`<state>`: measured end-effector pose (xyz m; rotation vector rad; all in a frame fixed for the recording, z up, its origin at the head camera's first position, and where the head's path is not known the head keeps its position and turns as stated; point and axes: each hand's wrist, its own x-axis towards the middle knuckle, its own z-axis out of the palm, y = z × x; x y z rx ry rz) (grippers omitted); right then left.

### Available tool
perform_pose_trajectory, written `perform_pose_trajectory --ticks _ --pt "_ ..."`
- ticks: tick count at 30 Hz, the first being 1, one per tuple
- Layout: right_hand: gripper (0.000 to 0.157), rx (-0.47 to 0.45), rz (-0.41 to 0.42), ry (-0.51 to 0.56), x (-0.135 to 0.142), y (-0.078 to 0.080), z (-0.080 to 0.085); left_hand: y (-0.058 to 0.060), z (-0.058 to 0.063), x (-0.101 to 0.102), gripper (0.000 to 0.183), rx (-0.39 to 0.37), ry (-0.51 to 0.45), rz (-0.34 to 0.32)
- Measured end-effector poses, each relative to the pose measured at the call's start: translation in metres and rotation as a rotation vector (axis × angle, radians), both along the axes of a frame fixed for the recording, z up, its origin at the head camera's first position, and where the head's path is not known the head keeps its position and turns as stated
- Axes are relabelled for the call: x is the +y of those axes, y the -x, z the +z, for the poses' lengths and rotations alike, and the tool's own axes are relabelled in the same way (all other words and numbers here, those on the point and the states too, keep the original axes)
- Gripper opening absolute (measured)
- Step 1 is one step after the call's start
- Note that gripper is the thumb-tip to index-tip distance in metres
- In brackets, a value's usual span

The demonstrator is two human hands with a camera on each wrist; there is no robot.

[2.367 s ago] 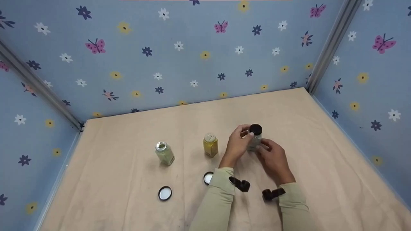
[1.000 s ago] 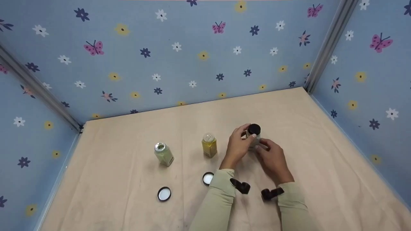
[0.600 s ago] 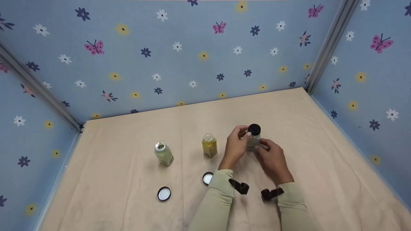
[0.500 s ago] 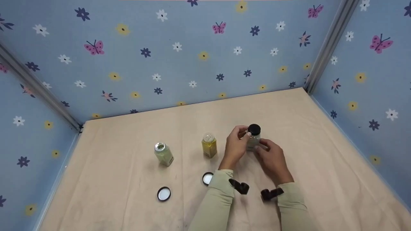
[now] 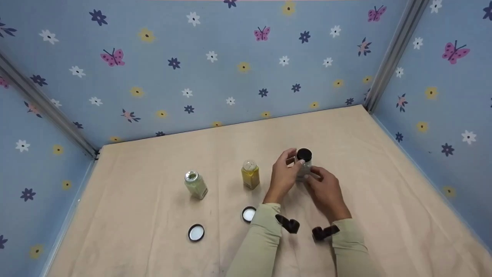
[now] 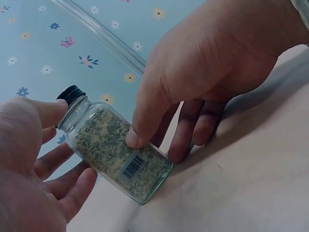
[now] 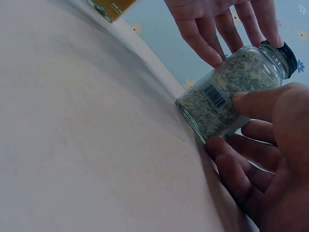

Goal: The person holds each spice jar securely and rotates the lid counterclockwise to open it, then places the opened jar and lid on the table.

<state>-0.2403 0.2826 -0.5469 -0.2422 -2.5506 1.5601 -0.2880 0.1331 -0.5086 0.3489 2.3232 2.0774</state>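
Observation:
A glass spice jar (image 6: 113, 145) of green-grey flakes, with a barcode on its side, stands at the right in the head view. Its black screw cap (image 5: 304, 155) is on the neck. My left hand (image 5: 283, 177) pinches this cap, thumb on the near side and fingers at the far left. Lower down, my right hand (image 5: 328, 192) grips the jar's body, its thumb (image 7: 256, 104) flat against the glass. To the left stand a jar of yellow powder (image 5: 251, 176) with a perforated top, and a jar of pale green contents (image 5: 196, 187) with torn silver foil at its mouth.
Two black caps lie white side up on the beige cloth: one cap (image 5: 196, 232) in front of the green jar, another cap (image 5: 249, 214) beside my left sleeve (image 5: 258, 238). Flower-patterned panels (image 5: 215, 77) enclose the table at the back and sides.
My left thumb and fingers have shifted round the cap, the thumb to the right and the fingertips slightly up. The right hand and the jar keep their place.

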Motion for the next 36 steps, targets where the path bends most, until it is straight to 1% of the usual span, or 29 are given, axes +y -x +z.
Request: perform_pose_trajectory --ticks 4,10,13,15,17,22,24,31,36 --pt "0.043 0.001 0.005 0.0 0.0009 0.0001 -0.0002 0.0015 -0.0005 0.001 0.05 0.012 0.039 -0.001" --pt "0.045 -0.001 0.006 0.003 0.0 0.0 -0.0003 0.0033 0.0007 -0.0008 0.049 0.057 0.124 -0.005" --pt "0.045 -0.013 0.001 0.007 -0.0004 0.0005 -0.0005 0.0027 0.0013 -0.002 0.047 0.049 0.142 -0.012" --pt "0.045 -0.019 0.0 0.005 -0.0002 0.0008 -0.0005 0.0022 0.0011 -0.0027 0.045 0.041 0.128 -0.017" --pt "0.045 -0.021 0.003 0.009 -0.0001 0.0007 -0.0002 0.0015 0.0007 -0.0033 0.042 0.027 0.091 -0.023" --pt "0.044 0.005 0.017 -0.006 0.001 0.0007 0.0003 0.0002 -0.0008 -0.0055 0.032 -0.002 0.027 -0.03" --pt "0.044 0.008 0.019 -0.014 0.0012 0.0009 0.0003 -0.0002 -0.0011 -0.0064 0.028 -0.008 0.03 -0.028" --pt "0.043 -0.019 0.012 0.012 0.0 0.001 0.0013 0.0003 -0.0028 -0.0069 0.021 -0.001 0.025 -0.004" --pt "0.043 -0.013 0.008 0.011 -0.0005 0.0012 0.0018 0.0014 -0.0035 -0.0044 0.024 0.008 0.006 0.014"
